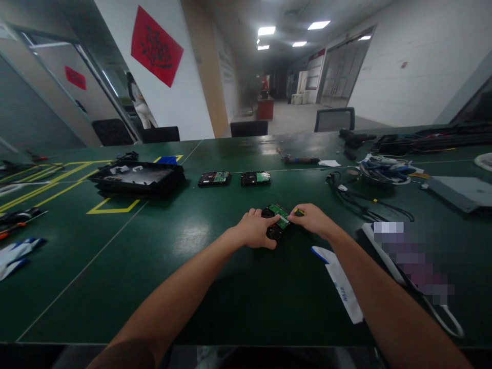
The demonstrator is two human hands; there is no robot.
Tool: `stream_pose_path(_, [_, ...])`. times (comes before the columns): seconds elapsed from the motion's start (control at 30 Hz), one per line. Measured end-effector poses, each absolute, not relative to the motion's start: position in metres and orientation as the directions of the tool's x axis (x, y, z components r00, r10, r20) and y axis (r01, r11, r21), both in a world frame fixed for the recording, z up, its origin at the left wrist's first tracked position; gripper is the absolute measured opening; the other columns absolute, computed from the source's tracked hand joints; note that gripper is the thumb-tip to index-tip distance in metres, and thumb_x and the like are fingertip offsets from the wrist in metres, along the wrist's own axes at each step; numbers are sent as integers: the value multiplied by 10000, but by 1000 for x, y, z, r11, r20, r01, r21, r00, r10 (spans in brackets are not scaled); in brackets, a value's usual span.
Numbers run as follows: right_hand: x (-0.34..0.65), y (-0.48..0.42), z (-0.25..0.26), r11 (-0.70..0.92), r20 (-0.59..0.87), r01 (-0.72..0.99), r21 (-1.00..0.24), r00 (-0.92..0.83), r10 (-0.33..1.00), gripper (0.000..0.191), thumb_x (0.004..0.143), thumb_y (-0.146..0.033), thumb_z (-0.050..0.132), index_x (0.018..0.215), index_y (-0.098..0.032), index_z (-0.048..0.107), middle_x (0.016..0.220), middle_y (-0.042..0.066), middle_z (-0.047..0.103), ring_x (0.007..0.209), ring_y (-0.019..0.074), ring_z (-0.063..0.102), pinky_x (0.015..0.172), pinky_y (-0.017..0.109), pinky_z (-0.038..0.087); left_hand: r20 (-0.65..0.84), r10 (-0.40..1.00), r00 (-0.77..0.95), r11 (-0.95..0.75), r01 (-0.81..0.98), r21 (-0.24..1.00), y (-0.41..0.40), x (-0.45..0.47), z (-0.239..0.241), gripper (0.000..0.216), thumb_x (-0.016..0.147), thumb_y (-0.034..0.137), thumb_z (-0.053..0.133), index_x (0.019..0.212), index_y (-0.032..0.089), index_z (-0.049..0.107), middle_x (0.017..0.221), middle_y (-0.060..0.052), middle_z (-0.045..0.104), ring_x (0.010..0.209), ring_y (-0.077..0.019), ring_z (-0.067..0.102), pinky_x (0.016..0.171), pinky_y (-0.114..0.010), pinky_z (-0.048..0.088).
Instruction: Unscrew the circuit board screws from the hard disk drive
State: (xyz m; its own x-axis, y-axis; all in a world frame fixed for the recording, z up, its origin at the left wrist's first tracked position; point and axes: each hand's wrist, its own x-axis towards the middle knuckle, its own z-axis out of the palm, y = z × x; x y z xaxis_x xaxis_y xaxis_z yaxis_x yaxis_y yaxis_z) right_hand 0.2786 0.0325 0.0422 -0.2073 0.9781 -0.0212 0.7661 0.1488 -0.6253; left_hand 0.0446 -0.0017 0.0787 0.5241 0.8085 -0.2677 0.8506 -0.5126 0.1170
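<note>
A black hard drive (277, 221) with a green circuit board facing up lies on the green table (184, 256) in front of me. My left hand (255, 229) is curled around its left side and holds it down. My right hand (313, 219) is closed on a small yellow-and-black tool (299, 211) whose tip rests at the drive's right edge.
Two more drives (214, 178) (255, 178) lie further back, beside a stack of black trays (136, 179). Cables (357, 197) and tools lie at the right, a white-and-blue strip (340, 284) under my right forearm, gloves (17, 252) at the far left. Chairs stand behind the table.
</note>
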Motion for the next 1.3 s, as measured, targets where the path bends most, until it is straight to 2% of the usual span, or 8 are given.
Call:
stream_pose_path(0.13, [278, 31, 42, 173, 6, 768, -617, -216, 976, 222, 817, -404, 673, 871, -207, 760, 860, 50, 746, 781, 196, 661, 645, 296, 439, -277, 807, 521, -511, 852, 114, -2, 45, 79, 990, 767, 704, 653, 1619, 372, 272, 1521, -147, 427, 1338, -430, 422, 1060, -505, 402])
stream_pose_path(0.4, [282, 31, 42, 70, -106, 678, -732, -215, 971, 235, 825, -396, 675, 913, -194, 757, 752, 36, 714, 669, 165, 631, 596, 280, 448, -261, 807, 530, -520, 847, 112, -3, 45, 80, 974, 771, 700, 650, 1613, 359, 298, 1494, -159, 452, 1319, -436, 435, 1045, -507, 410])
stream_pose_path(0.73, [279, 30, 42, 43, -105, 654, -755, -185, 977, 218, 788, -362, 707, 897, -181, 759, 683, 20, 675, 620, 157, 599, 541, 264, 416, -238, 808, 540, -532, 841, 102, -1, 46, 75, 982, 766, 692, 657, 1615, 348, 303, 1450, -157, 487, 1290, -426, 468, 1043, -498, 419])
stream_pose_path(0.9, [279, 28, 45, 52, -75, 642, -765, -170, 983, 205, 787, -374, 712, 866, -189, 750, 712, 25, 690, 630, 156, 607, 547, 261, 413, -228, 806, 547, -536, 837, 111, -1, 44, 74, 976, 769, 704, 648, 1613, 356, 305, 1436, -157, 494, 1263, -416, 488, 1032, -489, 427])
stream_pose_path(1.0, [279, 28, 49, 43, -28, 584, -811, -112, 993, 198, 821, -341, 659, 924, -192, 741, 719, 23, 685, 623, 151, 612, 544, 254, 429, -214, 806, 551, -541, 834, 109, -1, 43, 73, 968, 772, 703, 647, 1611, 360, 307, 1418, -162, 501, 1254, -416, 499, 1019, -487, 436])
stream_pose_path(1.13, [281, 33, 53, 83, 70, 400, -913, -49, 996, 326, 849, -253, 566, 1149, -198, 680, 774, 14, 689, 645, 144, 648, 577, 252, 501, -208, 808, 552, -545, 833, 95, 0, 44, 72, 981, 765, 700, 662, 1613, 361, 304, 1394, -162, 517, 1235, -417, 513, 1008, -481, 441])
stream_pose_path(1.23, [284, 36, 55, 271, 287, 317, -909, 3, 958, 397, 865, -253, 564, 1258, -210, 600, 998, 42, 708, 757, 157, 709, 699, 313, 596, -197, 808, 555, -547, 831, 95, 0, 44, 73, 965, 769, 711, 654, 1606, 362, 322, 1381, -164, 528, 1217, -416, 524, 996, -481, 446])
stream_pose_path(1.3, [285, 34, 58, 414, 465, 387, -824, 45, 884, 425, 903, -278, 554, 1324, -222, 539, 1105, 67, 687, 833, 182, 727, 768, 371, 621, -190, 810, 555, -547, 831, 98, 0, 44, 73, 956, 771, 723, 645, 1600, 357, 340, 1376, -166, 533, 1208, -414, 528, 988, -479, 447])
